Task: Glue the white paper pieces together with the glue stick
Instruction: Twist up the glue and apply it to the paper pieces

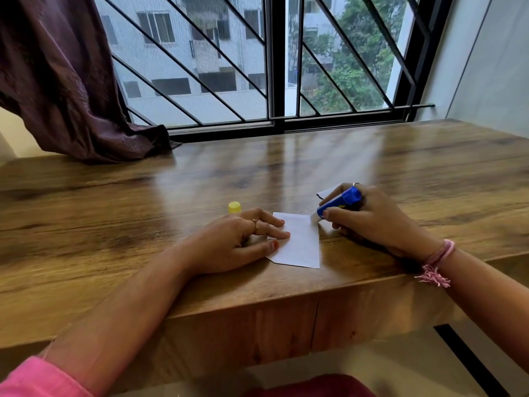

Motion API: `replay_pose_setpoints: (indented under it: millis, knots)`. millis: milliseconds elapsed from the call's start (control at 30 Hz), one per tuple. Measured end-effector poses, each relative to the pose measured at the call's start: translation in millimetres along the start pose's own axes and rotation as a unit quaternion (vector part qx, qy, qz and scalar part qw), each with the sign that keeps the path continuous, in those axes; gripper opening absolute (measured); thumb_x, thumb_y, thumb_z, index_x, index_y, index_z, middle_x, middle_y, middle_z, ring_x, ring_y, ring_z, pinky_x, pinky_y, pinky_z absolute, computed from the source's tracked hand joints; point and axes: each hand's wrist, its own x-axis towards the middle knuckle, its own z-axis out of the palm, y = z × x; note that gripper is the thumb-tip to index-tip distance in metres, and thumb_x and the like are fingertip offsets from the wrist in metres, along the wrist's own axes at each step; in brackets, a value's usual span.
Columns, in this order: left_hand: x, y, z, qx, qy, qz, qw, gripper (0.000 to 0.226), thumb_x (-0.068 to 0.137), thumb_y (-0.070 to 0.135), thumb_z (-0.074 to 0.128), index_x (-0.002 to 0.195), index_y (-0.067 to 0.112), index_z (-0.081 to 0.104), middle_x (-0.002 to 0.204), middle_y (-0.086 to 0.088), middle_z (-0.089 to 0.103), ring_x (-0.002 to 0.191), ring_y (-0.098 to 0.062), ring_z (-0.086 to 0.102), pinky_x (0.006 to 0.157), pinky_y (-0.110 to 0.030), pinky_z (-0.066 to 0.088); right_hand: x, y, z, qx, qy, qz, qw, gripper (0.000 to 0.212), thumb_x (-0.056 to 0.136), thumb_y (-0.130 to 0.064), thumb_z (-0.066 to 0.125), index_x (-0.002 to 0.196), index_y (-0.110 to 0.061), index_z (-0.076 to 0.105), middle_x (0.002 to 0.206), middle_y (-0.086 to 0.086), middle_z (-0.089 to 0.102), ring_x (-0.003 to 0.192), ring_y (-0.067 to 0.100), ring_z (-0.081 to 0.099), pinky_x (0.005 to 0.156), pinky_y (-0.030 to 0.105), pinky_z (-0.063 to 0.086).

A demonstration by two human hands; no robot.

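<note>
White paper piece: lies flat on the wooden table near its front edge, between the two hands.
Second paper piece: only a corner shows, beyond the right hand; well hidden otherwise.
Glue stick: blue barrel, uncapped, tilted down to the left, its white tip touching the upper right corner of the flat piece.
Yellow cap: stands on the table just beyond the left hand.
Left hand: fingers laid out nearly straight, pressing the left side of the flat piece to the table; it grasps nothing.
Right hand: fingers curled round the glue stick.
Step in hand: spreading glue, apparently just starting at the corner.
Next move: likely calls for drawing the tip along the paper while the left hand stops it sliding, then laying the second piece on squarely.
</note>
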Motion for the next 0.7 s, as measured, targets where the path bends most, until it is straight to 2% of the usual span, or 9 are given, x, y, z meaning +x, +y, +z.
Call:
replay_pose_setpoints:
  millis: [67, 233, 333, 500, 600, 700]
  knots:
    - [-0.1, 0.1, -0.2, 0.002, -0.002, -0.002, 1.0, 0.035, 0.091, 0.045, 0.048, 0.124, 0.039, 0.06, 0.13, 0.026, 0.049, 0.121, 0.006, 0.049, 0.101, -0.03, 0.044, -1.7, -0.6, -0.1, 0.01, -0.011, -0.004, 1.0, 0.004, 0.081, -0.009, 0.068, 0.084, -0.011, 0.067, 0.056, -0.004, 0.067, 0.048, 0.003, 0.06, 0.049, 0.012, 0.043]
    - [-0.3, -1.6, 0.7, 0.003, 0.001, 0.001, 1.0, 0.031, 0.093, 0.039, 0.052, 0.124, 0.041, 0.059, 0.128, 0.026, 0.048, 0.118, 0.009, 0.048, 0.102, -0.027, 0.043, -2.2, -2.3, -0.9, 0.013, 0.006, 0.004, 1.0, 0.005, 0.081, -0.009, 0.068, 0.086, -0.01, 0.066, 0.059, -0.002, 0.066, 0.046, 0.002, 0.058, 0.047, 0.011, 0.042]
    - [0.8, -1.5, 1.6, 0.003, 0.002, -0.001, 1.0, 0.033, 0.091, 0.042, 0.05, 0.123, 0.041, 0.059, 0.127, 0.027, 0.048, 0.118, 0.008, 0.049, 0.101, -0.027, 0.043, -3.1, -5.4, -0.3, 0.015, -0.022, -0.006, 1.0, 0.003, 0.081, -0.006, 0.068, 0.083, -0.007, 0.066, 0.053, -0.005, 0.064, 0.046, 0.001, 0.058, 0.049, 0.01, 0.041]
    - [-0.4, -1.3, 0.6, 0.003, 0.0, 0.001, 1.0, 0.034, 0.091, 0.043, 0.049, 0.123, 0.041, 0.059, 0.128, 0.027, 0.048, 0.118, 0.011, 0.047, 0.101, -0.024, 0.042, -1.8, -6.8, -0.3, 0.021, -0.002, 0.002, 1.0, 0.003, 0.081, -0.006, 0.067, 0.085, -0.006, 0.066, 0.058, -0.002, 0.064, 0.044, 0.0, 0.057, 0.046, 0.01, 0.041]
    - [-0.2, 0.0, 0.6, 0.002, 0.0, -0.001, 1.0, 0.035, 0.09, 0.044, 0.049, 0.123, 0.041, 0.06, 0.126, 0.03, 0.047, 0.118, 0.009, 0.049, 0.1, -0.027, 0.043, -3.7, -7.5, -0.3, 0.016, -0.028, -0.003, 0.999, 0.002, 0.081, -0.005, 0.067, 0.083, -0.005, 0.066, 0.053, -0.004, 0.062, 0.045, 0.002, 0.056, 0.048, 0.011, 0.041]
    - [-0.3, -0.1, 0.2, 0.003, 0.001, 0.0, 1.0, 0.034, 0.091, 0.042, 0.05, 0.123, 0.039, 0.06, 0.129, 0.025, 0.05, 0.117, 0.009, 0.049, 0.101, -0.028, 0.043, -2.9, -6.8, -0.4, 0.014, -0.003, -0.003, 1.0, 0.002, 0.082, -0.007, 0.066, 0.084, -0.007, 0.066, 0.058, -0.001, 0.064, 0.047, 0.002, 0.058, 0.048, 0.011, 0.041]
